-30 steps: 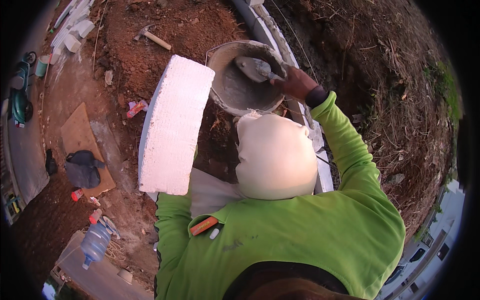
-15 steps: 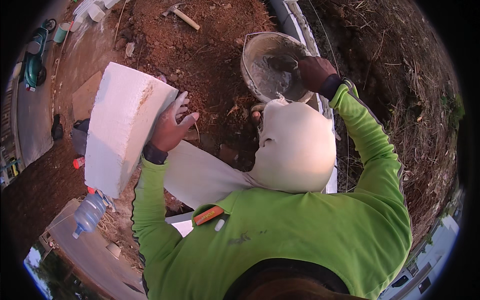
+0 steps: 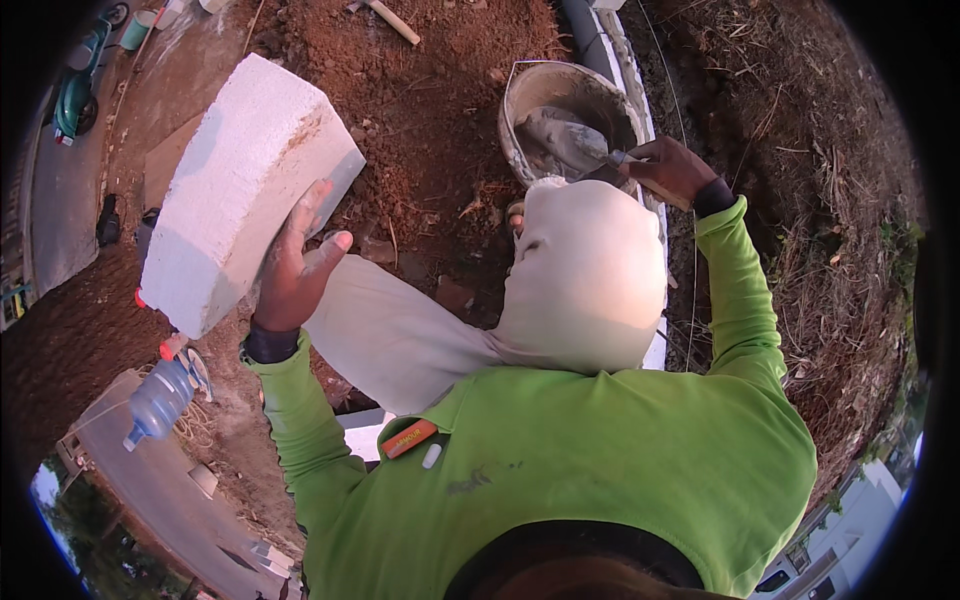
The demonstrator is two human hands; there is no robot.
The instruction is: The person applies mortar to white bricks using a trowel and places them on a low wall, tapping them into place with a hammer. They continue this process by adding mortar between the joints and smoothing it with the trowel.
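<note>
My left hand (image 3: pixel 296 262) lies against the side of a large white building block (image 3: pixel 235 190), fingers stretched along its face, holding it tilted at my left. My right hand (image 3: pixel 672 170) is closed round the wooden handle of a trowel (image 3: pixel 568 140). Its blade, smeared with grey mortar, is in the bucket (image 3: pixel 512 100), which has a wire handle and wet grey mortar inside. My pale-trousered knee (image 3: pixel 590 270) hides the bucket's near rim. The far side of the block is out of sight.
A low wall of blocks (image 3: pixel 598 50) runs beside the bucket, with a taut string (image 3: pixel 672 85) along it. A hammer (image 3: pixel 393 20) lies on the red soil. At the left are a blue water bottle (image 3: pixel 160 400) and a parked green scooter (image 3: pixel 75 105).
The trowel blade has come up into sight out of the mortar as my right hand turned. My left hand and the block have shifted left, the block leaning more.
</note>
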